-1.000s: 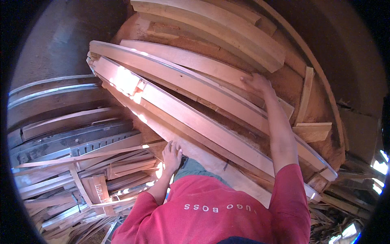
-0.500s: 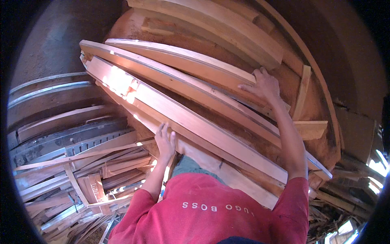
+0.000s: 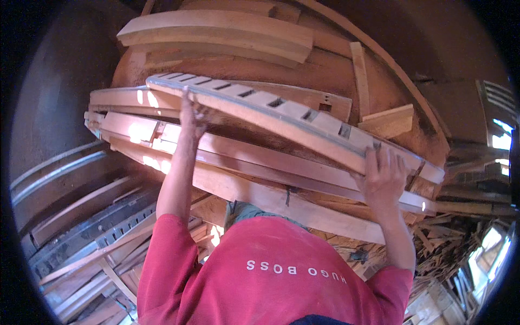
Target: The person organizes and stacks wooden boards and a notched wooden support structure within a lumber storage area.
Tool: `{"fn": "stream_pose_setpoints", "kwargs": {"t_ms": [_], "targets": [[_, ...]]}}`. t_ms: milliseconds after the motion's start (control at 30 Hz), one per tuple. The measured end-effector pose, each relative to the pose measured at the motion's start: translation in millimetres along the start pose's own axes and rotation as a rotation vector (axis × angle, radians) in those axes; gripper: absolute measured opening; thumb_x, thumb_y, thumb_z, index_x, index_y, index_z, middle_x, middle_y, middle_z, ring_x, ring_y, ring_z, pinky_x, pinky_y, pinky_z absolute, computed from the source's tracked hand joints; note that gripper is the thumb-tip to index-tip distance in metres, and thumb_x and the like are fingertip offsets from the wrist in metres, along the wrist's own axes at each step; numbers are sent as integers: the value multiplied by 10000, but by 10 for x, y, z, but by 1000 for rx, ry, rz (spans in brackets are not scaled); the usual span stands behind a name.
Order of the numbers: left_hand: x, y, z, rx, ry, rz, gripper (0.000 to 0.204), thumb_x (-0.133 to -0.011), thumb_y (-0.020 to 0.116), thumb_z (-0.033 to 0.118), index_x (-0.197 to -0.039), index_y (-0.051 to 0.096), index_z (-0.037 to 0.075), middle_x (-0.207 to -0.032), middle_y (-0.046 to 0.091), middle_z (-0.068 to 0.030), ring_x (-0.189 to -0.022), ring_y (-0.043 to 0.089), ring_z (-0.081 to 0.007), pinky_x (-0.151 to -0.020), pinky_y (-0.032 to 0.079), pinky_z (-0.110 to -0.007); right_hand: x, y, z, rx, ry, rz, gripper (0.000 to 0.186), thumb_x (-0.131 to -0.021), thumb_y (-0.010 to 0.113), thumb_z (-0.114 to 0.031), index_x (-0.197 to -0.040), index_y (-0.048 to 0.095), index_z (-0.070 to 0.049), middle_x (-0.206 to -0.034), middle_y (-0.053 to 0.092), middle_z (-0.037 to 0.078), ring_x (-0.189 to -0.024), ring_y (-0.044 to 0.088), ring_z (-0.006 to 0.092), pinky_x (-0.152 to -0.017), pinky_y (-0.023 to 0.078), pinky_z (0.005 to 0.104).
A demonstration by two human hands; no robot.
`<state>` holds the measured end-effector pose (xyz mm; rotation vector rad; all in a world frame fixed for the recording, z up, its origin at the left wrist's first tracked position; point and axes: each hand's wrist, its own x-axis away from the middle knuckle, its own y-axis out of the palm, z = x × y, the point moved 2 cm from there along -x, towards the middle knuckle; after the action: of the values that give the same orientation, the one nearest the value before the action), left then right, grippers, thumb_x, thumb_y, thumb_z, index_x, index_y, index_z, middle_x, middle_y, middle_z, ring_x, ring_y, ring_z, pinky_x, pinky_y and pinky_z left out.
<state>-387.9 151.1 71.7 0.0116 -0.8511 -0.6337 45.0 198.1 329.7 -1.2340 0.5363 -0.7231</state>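
Observation:
A long wooden beam [image 3: 303,136] with a row of rectangular slots along its top face lies slantwise across both my hands, its left end raised over the other timbers. My left hand [image 3: 190,116] grips the beam near that left end, thumb and fingers on either side of its lower edge. Farther right, my right hand [image 3: 383,173] is wrapped over the beam, with fingers on the slotted face. Just below it runs a smooth plank [image 3: 260,161]. Closest to my body is a pale board [image 3: 260,196] with a dark mark on its edge.
Thick curved timbers [image 3: 216,27] lie on the far side of the dusty work surface. A short wood block [image 3: 387,122] and an upright strip [image 3: 361,76] stand at the right. Stacked boards [image 3: 81,216] fill the lower left; scrap wood [image 3: 449,238] is heaped at the right.
My left hand has moved up from the near board onto the beam. The right hand has come nearer and lower. The beam is turned, showing its slotted face.

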Motion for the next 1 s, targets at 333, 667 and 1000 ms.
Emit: {"fn": "stream_pose_setpoints", "kwargs": {"t_ms": [333, 667, 1000], "targets": [[967, 272, -1214, 276, -181, -203, 235, -891, 656, 215, -1071, 634, 65, -1068, 651, -95, -1064, 624, -262, -988, 518, -422, 2193, 700, -160, -83, 376, 129, 546, -633, 853, -336, -1067, 620, -99, -1000, 568, 107, -984, 568, 335, -890, 433, 518], [2733, -169, -1021, 174, 137, -331, 667, -776, 692, 167, -1399, 483, 53, -1319, 582, -142, -1257, 549, -316, -1116, 421, -528, 3571, 1639, -860, -478, 673, 137, 849, -590, 895, -359, -1336, 532, -181, -1368, 474, 124, -1276, 455, 373, -1059, 381, 562], [3944, 100, 486, -168, 541, -500, 800, -704, 714, 144, -1436, 439, -27, -1384, 559, -174, -1288, 540, -358, -1100, 428, -564, 3704, 1793, -1187, -969, 788, 414, 518, -871, 747, -384, -1271, 593, -93, -1290, 568, 166, -1248, 532, 360, -1023, 453, 504]]}}
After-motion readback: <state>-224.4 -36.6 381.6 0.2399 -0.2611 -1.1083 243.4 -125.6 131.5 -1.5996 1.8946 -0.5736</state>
